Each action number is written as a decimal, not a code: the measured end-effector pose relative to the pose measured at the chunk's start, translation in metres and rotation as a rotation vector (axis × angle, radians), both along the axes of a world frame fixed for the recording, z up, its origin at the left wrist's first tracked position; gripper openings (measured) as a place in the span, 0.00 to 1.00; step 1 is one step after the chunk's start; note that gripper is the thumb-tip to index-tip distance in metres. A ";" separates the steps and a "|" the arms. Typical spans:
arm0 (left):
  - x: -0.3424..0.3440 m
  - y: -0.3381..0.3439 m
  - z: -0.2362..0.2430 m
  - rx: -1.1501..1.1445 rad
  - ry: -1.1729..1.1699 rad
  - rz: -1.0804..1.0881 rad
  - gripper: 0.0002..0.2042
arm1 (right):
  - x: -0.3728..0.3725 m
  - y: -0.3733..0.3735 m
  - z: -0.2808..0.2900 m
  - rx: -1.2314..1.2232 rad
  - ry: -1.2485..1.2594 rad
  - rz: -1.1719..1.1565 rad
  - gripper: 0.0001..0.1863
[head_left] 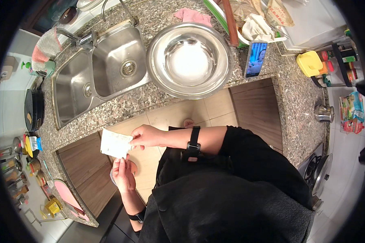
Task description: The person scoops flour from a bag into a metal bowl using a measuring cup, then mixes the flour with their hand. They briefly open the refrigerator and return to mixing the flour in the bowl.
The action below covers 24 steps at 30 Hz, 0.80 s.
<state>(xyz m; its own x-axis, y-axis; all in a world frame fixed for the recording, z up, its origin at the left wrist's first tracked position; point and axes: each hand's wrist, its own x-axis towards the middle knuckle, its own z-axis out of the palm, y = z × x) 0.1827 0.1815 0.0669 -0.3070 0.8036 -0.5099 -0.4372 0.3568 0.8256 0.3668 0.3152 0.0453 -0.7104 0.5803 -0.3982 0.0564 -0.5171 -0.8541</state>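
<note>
Out past the counter's front edge, a small pale card or paper sheet [114, 142] is held over the floor. My right hand [148, 136] pinches its right edge between thumb and fingers. From below, my left hand [123, 174] grips the lower right corner with its fingertips. Faint marks cover the sheet, too bright to make out. A large shiny metal basin [153, 75] rests on the granite counter ahead, apart from both hands.
A double steel sink [105, 91] with a tap [86, 40] is at the left. Right of the basin, a phone [255, 60] stands upright with its screen lit. A pink cloth [193, 17] lies behind the basin. A pot lid [321, 178] is at the far right.
</note>
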 end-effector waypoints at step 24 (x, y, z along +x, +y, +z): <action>-0.272 -0.229 -0.238 -0.515 -0.207 0.457 0.13 | -0.034 -0.075 -0.104 -0.093 -0.469 -0.129 0.14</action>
<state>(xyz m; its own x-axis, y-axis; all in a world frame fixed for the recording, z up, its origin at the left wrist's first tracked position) -0.0898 -0.0476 -0.1713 -0.4114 0.2593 -0.8738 -0.7649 0.4231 0.4857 0.3325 0.2397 -0.0590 -0.3670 0.5989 -0.7117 0.3536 -0.6179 -0.7023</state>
